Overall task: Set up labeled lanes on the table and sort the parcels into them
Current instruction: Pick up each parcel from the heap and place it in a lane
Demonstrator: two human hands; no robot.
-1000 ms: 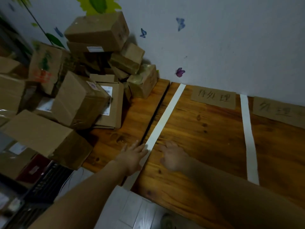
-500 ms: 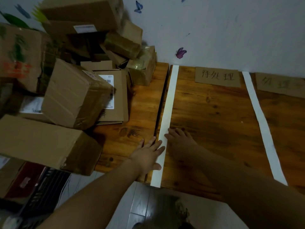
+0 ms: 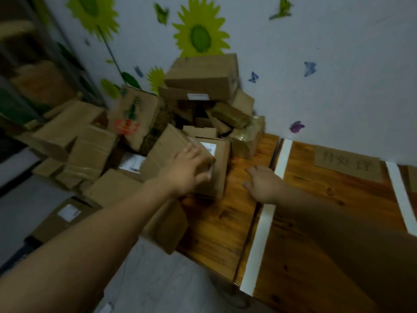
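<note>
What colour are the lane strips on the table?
White strips on the brown wooden table; they show clearest in the head view.

Pale wall [image 3: 338, 53] with green sunflower decals [image 3: 199, 37] and butterfly stickers [image 3: 297, 126], grey floor [image 3: 162, 279], wooden table [image 3: 225, 222], dim light

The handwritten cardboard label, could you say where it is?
Head view, right side: the cardboard label lies on the table by the wall, between two white tape strips.

Two grips: the left grip [image 3: 187, 175] holds one parcel [image 3: 162, 152] from the heap of parcels [image 3: 90, 152] around it — over a dozen, too blurred to count exactly. Two white tape strips: near strip [image 3: 262, 240] just beside the right grip [image 3: 264, 186], far strip [image 3: 399, 195] well to its right. Two cardboard labels [image 3: 347, 163] — also to its right.
</note>
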